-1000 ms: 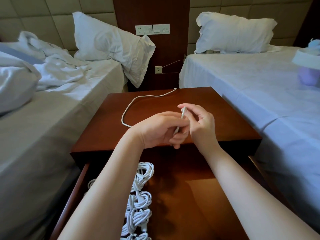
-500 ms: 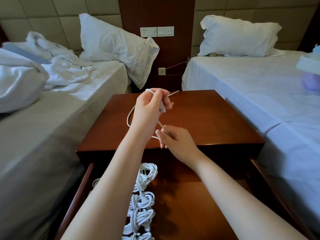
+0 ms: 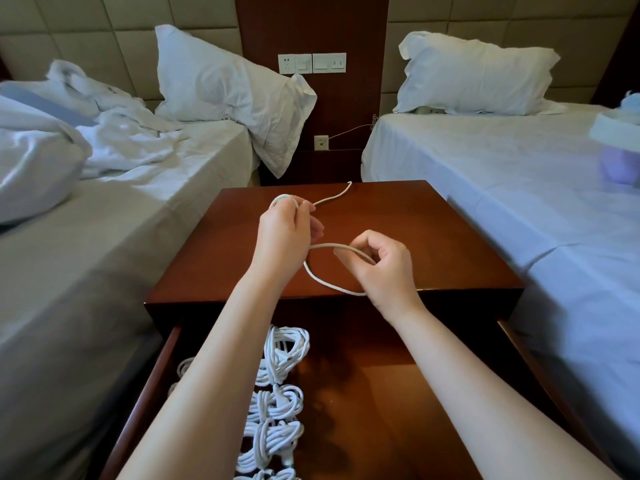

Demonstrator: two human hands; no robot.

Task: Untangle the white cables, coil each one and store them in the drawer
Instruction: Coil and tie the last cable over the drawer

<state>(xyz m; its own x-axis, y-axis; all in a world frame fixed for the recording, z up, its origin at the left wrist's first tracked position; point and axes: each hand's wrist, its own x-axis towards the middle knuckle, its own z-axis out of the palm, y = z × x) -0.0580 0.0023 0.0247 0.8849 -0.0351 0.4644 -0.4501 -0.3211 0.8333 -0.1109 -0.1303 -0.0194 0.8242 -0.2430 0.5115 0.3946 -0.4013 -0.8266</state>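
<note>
The cable [image 3: 327, 244] is held up over the brown surface [image 3: 440, 233] between the two grips, off the wood except at its far end. The left grip [image 3: 289, 233] is raised and curled round it: one turn of cable arches over the tops of the fingers, and from there the free end trails away to the rear edge of the surface, where its tip lies. The right grip [image 3: 381, 268] sits nearer and lower, just to the right of the left one, thumb and fingertips pinching the cable. Between them the cable forms an open loop: its upper strand runs from under the left palm across to the right fingers, and its lower strand sags in a curve from below the left wrist to beneath the heel of the right grip. Whether that lower strand touches the wood cannot be told. Below the front edge the drawer [image 3: 374, 427] stands pulled out. In its left part a row of coils [image 3: 284, 348] lies one behind another, white and bundled, partly hidden by the left forearm; a few more loops show left of that arm. Beds flank the surface, each with a pillow.
</note>
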